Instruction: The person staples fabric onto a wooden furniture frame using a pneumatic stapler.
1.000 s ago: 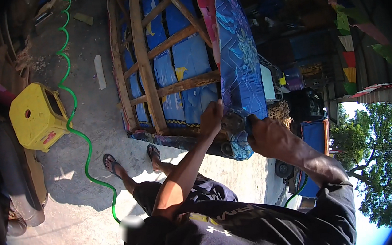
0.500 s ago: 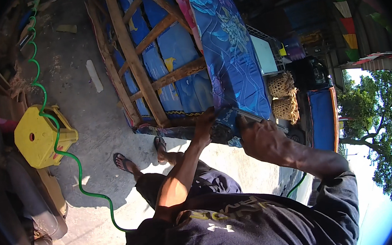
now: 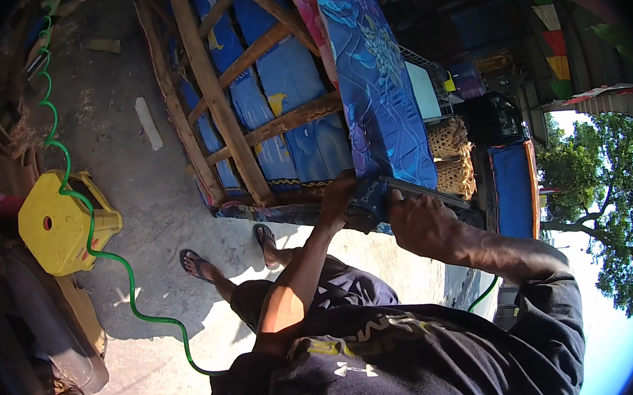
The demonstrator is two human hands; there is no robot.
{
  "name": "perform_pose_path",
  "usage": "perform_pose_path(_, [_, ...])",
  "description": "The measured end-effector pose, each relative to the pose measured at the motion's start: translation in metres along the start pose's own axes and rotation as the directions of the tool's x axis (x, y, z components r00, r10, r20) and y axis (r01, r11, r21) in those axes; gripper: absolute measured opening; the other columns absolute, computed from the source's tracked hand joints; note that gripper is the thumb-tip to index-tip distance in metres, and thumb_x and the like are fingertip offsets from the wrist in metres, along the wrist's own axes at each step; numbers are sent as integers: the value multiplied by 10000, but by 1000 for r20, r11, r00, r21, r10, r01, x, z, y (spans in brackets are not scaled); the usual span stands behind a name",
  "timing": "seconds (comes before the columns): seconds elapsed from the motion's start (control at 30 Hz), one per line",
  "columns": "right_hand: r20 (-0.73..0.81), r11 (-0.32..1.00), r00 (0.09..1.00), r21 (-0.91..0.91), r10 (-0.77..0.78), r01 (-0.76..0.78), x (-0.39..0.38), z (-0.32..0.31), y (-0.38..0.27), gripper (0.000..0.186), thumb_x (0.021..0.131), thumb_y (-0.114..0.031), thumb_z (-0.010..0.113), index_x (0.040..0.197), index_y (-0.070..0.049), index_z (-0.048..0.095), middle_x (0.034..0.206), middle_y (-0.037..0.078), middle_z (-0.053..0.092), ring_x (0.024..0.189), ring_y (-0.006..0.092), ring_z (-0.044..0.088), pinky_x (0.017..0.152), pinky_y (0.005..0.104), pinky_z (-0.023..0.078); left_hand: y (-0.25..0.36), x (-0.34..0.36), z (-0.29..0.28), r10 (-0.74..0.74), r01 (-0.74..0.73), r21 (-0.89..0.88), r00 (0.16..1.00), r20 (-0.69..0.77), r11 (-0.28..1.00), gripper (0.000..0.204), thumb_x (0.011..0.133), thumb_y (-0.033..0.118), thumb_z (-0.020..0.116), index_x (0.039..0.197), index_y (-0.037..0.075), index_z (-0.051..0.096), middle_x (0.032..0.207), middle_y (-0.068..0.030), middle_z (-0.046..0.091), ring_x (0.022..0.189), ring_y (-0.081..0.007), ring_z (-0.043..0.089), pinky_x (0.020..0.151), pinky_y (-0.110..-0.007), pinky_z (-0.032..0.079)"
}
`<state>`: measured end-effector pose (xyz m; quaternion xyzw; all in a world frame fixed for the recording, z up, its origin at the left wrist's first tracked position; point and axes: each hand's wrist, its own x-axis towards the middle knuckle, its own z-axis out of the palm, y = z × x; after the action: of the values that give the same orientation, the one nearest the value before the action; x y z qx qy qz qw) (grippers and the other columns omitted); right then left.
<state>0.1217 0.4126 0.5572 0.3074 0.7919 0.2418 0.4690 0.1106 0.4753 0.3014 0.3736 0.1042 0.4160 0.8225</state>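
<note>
A wooden furniture frame (image 3: 219, 92) stands tilted ahead of me, with blue printed sheeting (image 3: 293, 70) showing between its slats. Blue floral fabric (image 3: 372, 63) with a pink edge covers its right side. My left hand (image 3: 338, 199) is closed at the frame's lower right corner, gripping the fabric there; its fingertips are in shadow. To its right, my right hand (image 3: 427, 225) wraps around a dark tool that looks like a staple gun (image 3: 366, 200), its long narrow body against the fabric corner. The tool's grip is hidden by my fingers.
A green coiled hose (image 3: 128, 280) runs down on the left to my side, near a yellow plastic stool (image 3: 52, 223). Woven baskets (image 3: 450, 158) and a blue panel (image 3: 512, 190) stand beyond my right hand. A pale strip (image 3: 148, 122) lies on the concrete floor.
My right hand and the tool have shifted slightly down, and more of the tool's long body shows. My left hand stays at the corner. The whole view has moved a little.
</note>
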Motion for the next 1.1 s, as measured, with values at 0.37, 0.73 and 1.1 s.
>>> perform_pose_path(0.37, [85,965,990,229,110,-127,-1,-1,-16,319,865,-85,594,1072,157,574,721,143,610,608,219,613,520,334,518,10,0,5,-53,55,91,998,-28,994,365,940,327,689,1050,-19,726,1151,-92,647,1001,-175,631,897,-331,473])
perform_pose_path(0.73, [107,948,989,290,104,-131,-79,-33,-19,417,894,-3,536,1253,204,489,714,213,632,532,278,638,446,384,513,35,-35,51,47,-3,341,992,-121,940,380,937,357,648,1027,-11,680,1020,-196,642,980,-352,607,896,-431,460])
perform_pose_path(1.1, [589,174,759,746,277,-643,-112,-11,-48,461,922,-146,547,1307,84,437,651,256,650,609,424,688,529,517,531,38,-62,92,283,-83,668,939,-197,740,352,877,226,709,1143,0,668,1205,-164,542,1106,-337,540,976,-443,436])
